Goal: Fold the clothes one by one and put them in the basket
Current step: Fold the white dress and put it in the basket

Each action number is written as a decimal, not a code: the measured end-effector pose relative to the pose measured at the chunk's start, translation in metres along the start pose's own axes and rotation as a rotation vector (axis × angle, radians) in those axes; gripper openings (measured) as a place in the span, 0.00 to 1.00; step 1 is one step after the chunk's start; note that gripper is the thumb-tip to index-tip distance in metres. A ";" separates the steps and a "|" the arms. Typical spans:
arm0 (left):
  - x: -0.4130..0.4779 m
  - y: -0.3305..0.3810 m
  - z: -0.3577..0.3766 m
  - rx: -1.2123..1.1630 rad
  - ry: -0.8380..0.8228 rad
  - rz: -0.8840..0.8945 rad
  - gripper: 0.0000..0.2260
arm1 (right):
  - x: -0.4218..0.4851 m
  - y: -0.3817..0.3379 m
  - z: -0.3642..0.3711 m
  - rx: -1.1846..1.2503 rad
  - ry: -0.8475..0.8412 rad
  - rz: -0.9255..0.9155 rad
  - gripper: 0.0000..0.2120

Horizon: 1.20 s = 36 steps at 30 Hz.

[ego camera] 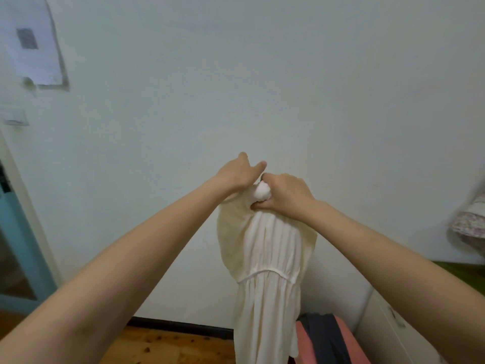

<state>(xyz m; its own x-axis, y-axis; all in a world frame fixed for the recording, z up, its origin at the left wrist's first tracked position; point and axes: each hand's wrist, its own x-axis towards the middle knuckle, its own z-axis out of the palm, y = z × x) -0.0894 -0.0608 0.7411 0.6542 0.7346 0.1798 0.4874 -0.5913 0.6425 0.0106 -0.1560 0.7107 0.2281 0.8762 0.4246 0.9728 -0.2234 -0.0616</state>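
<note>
A cream-white dress with a gathered waist hangs in the air in front of the pale wall, its hem running off the bottom of the frame. My right hand is clenched around the bunched top of the dress. My left hand rests against the same top edge just to the left, with the thumb and forefinger stretched out; its grip is partly hidden. A pink basket stands on the floor at lower right, with a dark grey garment lying in it.
A white cabinet stands right of the basket, with a green surface above it. A floral cloth shows at the right edge. A blue-framed door is at left. Paper hangs on the wall. Wooden floor lies below.
</note>
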 end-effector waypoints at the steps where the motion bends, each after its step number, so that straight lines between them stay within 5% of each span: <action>1: -0.004 -0.005 0.001 -0.021 0.070 0.104 0.29 | 0.000 0.004 -0.002 0.134 -0.024 0.072 0.18; 3: -0.017 -0.016 0.007 -0.038 0.145 0.393 0.30 | 0.002 0.014 -0.005 0.440 -0.072 0.146 0.12; 6: -0.024 -0.037 0.024 0.368 0.294 0.864 0.37 | 0.004 0.023 -0.013 0.823 -0.201 0.266 0.06; 8: -0.021 -0.053 0.038 0.606 0.310 0.968 0.43 | 0.008 0.031 -0.014 1.009 -0.352 0.364 0.12; 11: -0.017 -0.068 0.049 0.733 0.308 0.925 0.48 | 0.013 0.039 -0.009 1.104 -0.532 0.476 0.18; 15: -0.016 -0.070 0.053 0.778 0.253 0.864 0.50 | 0.009 0.034 -0.007 1.087 -0.590 0.556 0.09; 20: -0.025 -0.045 0.060 0.401 0.077 0.583 0.30 | 0.001 0.029 0.003 1.175 -0.667 0.572 0.09; 24: -0.022 -0.026 0.056 0.413 -0.001 0.389 0.04 | 0.000 0.039 0.006 1.240 -0.701 0.582 0.08; 26: -0.019 -0.023 0.054 0.337 -0.119 0.243 0.12 | -0.005 0.041 0.003 1.101 -0.610 0.479 0.14; 28: -0.014 -0.021 0.049 0.120 -0.221 0.096 0.11 | -0.016 0.039 0.009 0.841 -0.346 0.303 0.18; 32: -0.005 -0.014 0.031 -0.073 -0.357 -0.164 0.06 | -0.056 0.028 0.030 0.319 0.001 -0.124 0.46; 36: -0.005 -0.008 0.025 -0.197 -0.546 -0.248 0.09 | -0.064 0.026 0.047 0.154 0.093 -0.091 0.50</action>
<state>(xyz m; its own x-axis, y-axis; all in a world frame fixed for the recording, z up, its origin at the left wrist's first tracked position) -0.0825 -0.0684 0.7166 0.7619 0.5351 -0.3649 0.5807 -0.3149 0.7507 0.0232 -0.1974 0.6395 0.1410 0.8452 0.5154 0.9856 -0.0710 -0.1531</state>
